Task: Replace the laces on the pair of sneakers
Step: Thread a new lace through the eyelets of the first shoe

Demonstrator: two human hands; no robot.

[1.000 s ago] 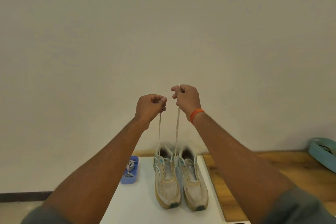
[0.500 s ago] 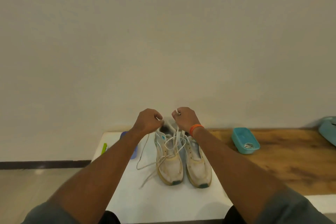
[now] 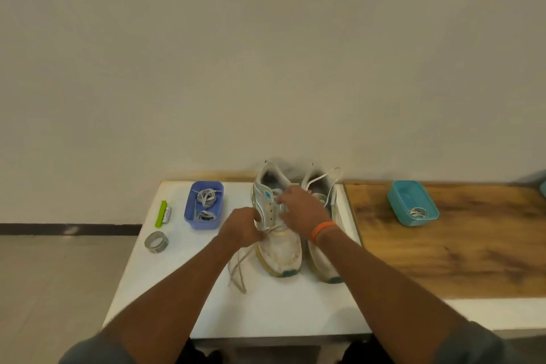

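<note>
Left hand point(image 3: 242, 229) pinches the lace point(image 3: 240, 267) at the left sneaker point(image 3: 277, 233); loose ends trail toward 7 o'clock. Right hand point(image 3: 301, 208), fingers curled, grips lace at the eyelets. Right sneaker point(image 3: 323, 260) touches it at 3 o'clock. White surface point(image 3: 266, 310): bare near edge. Blue tray point(image 3: 204, 204) at 10 o'clock.

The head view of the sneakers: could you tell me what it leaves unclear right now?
- Left sneaker: eyelets hidden behind the right hand and left hand.
- Lace: its path through the shoe, too fine and blurred.
- Right sneaker: partly covered by the forearm.
- Teal tray: contents too small.
</note>
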